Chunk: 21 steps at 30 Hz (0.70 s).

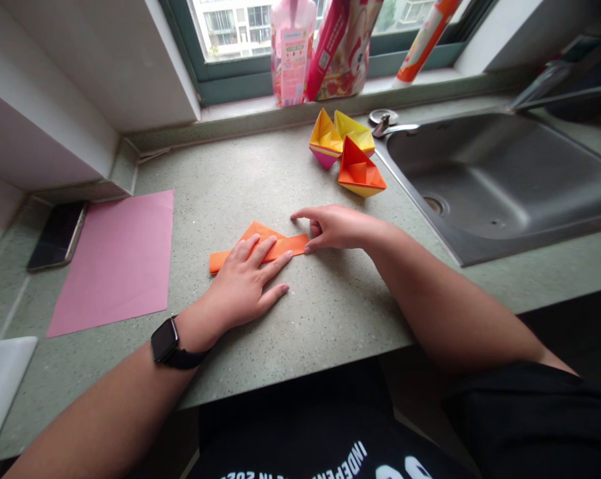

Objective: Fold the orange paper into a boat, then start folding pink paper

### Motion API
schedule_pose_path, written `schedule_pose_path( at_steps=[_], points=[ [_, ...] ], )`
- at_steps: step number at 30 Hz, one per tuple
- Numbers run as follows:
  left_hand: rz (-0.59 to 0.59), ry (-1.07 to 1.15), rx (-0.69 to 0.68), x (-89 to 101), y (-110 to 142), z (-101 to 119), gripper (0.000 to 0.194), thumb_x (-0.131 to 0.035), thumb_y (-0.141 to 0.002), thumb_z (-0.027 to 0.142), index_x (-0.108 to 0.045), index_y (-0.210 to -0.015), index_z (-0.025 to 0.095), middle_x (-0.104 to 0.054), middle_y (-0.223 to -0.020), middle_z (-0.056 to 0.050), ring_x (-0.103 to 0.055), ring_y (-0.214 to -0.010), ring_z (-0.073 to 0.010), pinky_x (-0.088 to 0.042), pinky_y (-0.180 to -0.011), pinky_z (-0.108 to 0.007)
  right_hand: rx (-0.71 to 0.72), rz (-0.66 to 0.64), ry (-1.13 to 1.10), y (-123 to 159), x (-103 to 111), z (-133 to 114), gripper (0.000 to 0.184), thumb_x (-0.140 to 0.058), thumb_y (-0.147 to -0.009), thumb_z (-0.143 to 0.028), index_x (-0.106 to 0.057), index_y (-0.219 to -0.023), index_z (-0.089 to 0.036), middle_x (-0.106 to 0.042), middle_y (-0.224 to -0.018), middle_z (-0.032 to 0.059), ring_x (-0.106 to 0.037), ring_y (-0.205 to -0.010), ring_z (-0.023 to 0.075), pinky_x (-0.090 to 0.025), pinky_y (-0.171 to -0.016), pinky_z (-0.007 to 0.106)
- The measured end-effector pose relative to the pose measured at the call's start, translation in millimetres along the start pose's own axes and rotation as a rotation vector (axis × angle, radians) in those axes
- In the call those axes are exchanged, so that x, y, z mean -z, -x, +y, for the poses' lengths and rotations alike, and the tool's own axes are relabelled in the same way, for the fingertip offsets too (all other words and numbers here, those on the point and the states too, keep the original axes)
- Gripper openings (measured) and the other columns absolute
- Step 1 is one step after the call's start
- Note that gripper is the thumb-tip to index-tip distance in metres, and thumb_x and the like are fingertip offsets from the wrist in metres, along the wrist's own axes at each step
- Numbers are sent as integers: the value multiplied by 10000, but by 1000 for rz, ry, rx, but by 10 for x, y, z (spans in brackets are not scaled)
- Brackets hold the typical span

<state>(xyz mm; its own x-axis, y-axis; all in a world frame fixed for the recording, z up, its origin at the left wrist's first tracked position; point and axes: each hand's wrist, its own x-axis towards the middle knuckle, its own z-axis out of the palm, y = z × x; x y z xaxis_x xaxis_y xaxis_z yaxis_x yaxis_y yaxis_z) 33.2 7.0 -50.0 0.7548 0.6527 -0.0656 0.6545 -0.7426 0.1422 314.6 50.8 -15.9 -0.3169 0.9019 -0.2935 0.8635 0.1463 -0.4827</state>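
An orange folded paper (294,245) lies on the counter, with a long flat band along its front and a peak pointing toward the window. My left hand (247,276) rests over its middle and left part, fingers spread and pressing it down; a dark watch (165,341) is on that wrist. At the paper's right end is my right hand (333,226), its index finger stretched out to the left and its thumb touching the band's tip. The other right fingers are curled in. Part of the paper is hidden under my left hand.
Several folded paper boats, among them a red-orange boat (363,171), stand near the sink (460,256). A pink sheet (125,259) and a phone (58,236) lie at left. Packages, including a pink pouch (294,60), line the windowsill. A white object (5,386) sits front left.
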Motion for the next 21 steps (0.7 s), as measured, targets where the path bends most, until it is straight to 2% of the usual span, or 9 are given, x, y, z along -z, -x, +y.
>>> schedule_pose_path(
  at_steps=[7, 21],
  points=[
    [-17, -8, 8, 25, -8, 13, 655, -515, -1103, 623, -480, -1697, 348, -359, -1795, -95, -260, -1661, -456, -243, -1346, -641, -30, 1, -22, -2, 20, -22, 741, -910, -805, -315, -683, -1510, -303, -769, -959, 9, -659, -802, 191, -429, -718, 313],
    [-11, -15, 6, 16, -17, 7, 651, -526, -1101, 625, -490, -1691, 352, -361, -1797, -95, -275, -1658, -460, -253, -1347, -637, 4, -27, 30, 18, 31, -47, 842, -917, -801, -419, -619, -1572, -261, -767, -996, 38, -662, -850, 218, -420, -732, 319]
  ],
)
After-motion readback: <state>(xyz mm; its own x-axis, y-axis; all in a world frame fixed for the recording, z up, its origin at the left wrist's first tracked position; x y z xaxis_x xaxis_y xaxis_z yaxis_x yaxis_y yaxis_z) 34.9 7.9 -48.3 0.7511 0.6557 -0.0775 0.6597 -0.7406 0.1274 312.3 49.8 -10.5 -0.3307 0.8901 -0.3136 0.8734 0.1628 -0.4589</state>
